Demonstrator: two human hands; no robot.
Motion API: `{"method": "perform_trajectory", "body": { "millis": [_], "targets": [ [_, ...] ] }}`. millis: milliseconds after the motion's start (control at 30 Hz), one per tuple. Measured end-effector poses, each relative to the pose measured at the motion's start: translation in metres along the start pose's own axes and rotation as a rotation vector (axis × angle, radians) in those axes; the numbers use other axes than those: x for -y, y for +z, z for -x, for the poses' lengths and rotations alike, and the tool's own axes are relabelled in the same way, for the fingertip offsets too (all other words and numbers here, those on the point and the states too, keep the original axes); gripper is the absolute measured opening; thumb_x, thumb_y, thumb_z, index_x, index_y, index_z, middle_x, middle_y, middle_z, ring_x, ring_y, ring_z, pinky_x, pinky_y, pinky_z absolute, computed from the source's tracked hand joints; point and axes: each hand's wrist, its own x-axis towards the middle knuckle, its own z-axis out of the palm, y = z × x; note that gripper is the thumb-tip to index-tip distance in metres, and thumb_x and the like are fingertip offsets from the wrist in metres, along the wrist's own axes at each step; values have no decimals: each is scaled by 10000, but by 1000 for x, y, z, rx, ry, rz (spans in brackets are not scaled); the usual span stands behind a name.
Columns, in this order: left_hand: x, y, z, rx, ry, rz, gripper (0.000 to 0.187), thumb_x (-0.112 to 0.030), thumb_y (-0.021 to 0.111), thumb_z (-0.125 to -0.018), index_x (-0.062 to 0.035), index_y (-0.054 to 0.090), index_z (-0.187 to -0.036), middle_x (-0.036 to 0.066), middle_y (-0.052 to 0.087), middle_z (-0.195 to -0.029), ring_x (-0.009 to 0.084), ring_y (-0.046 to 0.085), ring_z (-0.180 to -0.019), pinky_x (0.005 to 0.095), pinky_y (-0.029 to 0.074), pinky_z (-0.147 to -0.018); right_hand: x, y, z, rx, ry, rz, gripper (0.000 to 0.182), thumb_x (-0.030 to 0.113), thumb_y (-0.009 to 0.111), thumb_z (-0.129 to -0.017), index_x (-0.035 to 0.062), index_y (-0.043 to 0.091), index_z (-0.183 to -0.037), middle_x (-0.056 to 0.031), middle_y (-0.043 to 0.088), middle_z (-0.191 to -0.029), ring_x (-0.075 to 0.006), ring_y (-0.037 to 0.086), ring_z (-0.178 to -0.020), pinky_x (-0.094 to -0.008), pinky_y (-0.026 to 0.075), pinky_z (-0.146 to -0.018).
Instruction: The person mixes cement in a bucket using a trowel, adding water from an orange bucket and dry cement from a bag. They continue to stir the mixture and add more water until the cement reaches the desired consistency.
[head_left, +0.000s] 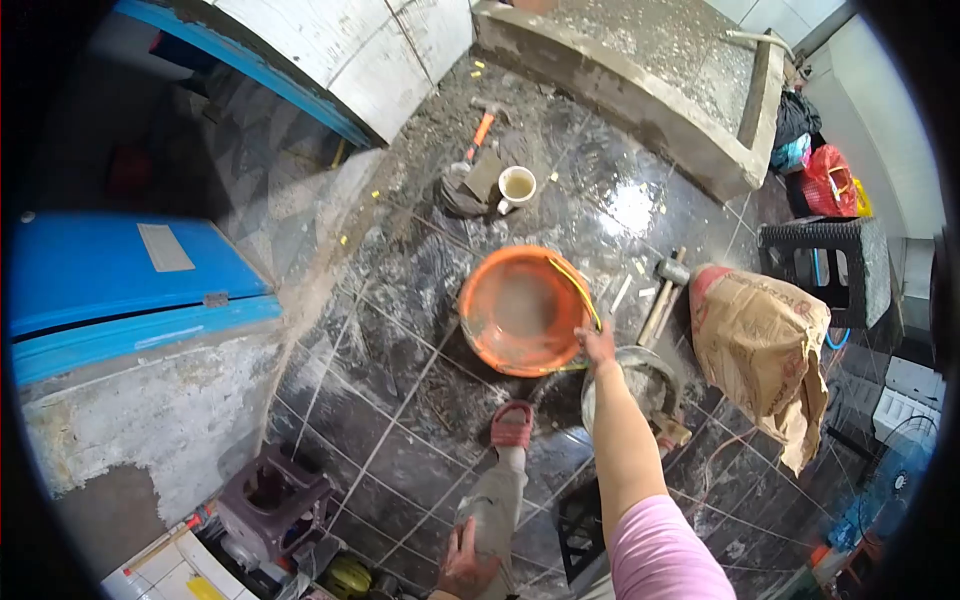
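Note:
My right hand (598, 343) reaches down to the right rim of an orange bucket (484, 335), its fingers closed around a thin yellow handle (572, 275). Greyish, cloudy material covers the bucket's bottom. Under my right forearm stands a grey bucket (664, 373), partly hidden by the arm. My left hand (467, 565) lies on my left leg, holding nothing, fingers stretched out. Beyond the orange bucket are a white cup (518, 186) with murky liquid and an orange-handled hammer (481, 133). A mallet (672, 272) rests near the grey bucket.
A torn brown paper sack (755, 335) stands to the right, near a black stool (815, 262). A concrete curb (620, 95) bounds the wet tiled floor at the back. On the left are a blue door panel (120, 265) and a purple stool (280, 500).

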Motion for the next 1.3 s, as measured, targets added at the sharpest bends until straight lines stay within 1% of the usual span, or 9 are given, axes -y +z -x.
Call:
{"method": "perform_trajectory", "body": {
  "millis": [133,400,533,800,900,1033,1133,1167,1300],
  "targets": [
    [16,-16,-3,48,-30,-41,993,-420,726,-756,-43,200,-1510,273,320,-1465,446,343,-1347,481,332,-1100,30,15,69,128,175,-353,282,31,690,-789,48,565,-1041,-60,638,-867,-167,609,-679,-321,499,-575],
    [18,-17,-9,87,2,-207,975,-434,703,-760,-106,194,-1524,239,313,-1487,437,338,-1361,474,323,-1112,45,57,133,42,91,-512,116,14,600,-729,4,599,-845,-26,569,-718,-135,542,-590,-300,448,-537],
    [22,-11,1,154,-46,-280,962,-430,684,-763,-131,186,-1530,231,289,-1511,431,337,-1368,494,322,-1109,36,23,180,115,103,-552,90,2,599,-739,32,579,-821,-7,546,-671,-103,501,-517,-279,420,-488],
    [28,15,22,221,-32,-420,977,-397,690,-765,-136,154,-1538,243,262,-1519,425,327,-1379,476,331,-1117,42,-112,344,23,179,-656,358,-19,607,-750,-6,589,-1108,-37,640,-889,-163,627,-763,-312,530,-732],
    [39,25,24,250,-44,-456,967,-409,696,-770,-148,163,-1534,216,265,-1526,394,283,-1411,507,310,-1120,35,-153,393,-123,188,-808,314,-55,592,-748,-11,616,-1058,-36,624,-919,-153,617,-819,-295,515,-750],
    [42,32,30,233,-9,-527,910,-404,678,-801,-125,198,-1523,215,277,-1524,386,286,-1411,521,307,-1119,19,-195,430,-248,237,-747,219,-43,577,-757,2,603,-969,-31,608,-854,-141,593,-718,-279,504,-671],
    [48,43,9,111,192,-548,825,-403,671,-811,-81,312,-1480,251,390,-1452,394,344,-1382,502,332,-1105,8,-215,434,-342,268,-736,164,-39,571,-757,13,586,-912,-23,587,-810,-138,576,-675,-276,496,-637],
    [49,49,-8,42,268,-402,729,-422,634,-853,-39,404,-1429,270,500,-1348,419,474,-1277,458,386,-1065,8,-221,434,-372,289,-735,155,-39,569,-756,17,580,-901,-22,581,-799,-139,572,-666,-278,496,-632],
    [-2,79,-81,120,219,-88,674,-503,502,-939,-55,408,-1433,260,588,-1246,377,614,-1096,473,486,-920,-22,-235,434,-476,327,-791,147,-28,564,-775,15,579,-915,-20,583,-784,-135,580,-657,-280,486,-593]
  ]
}}
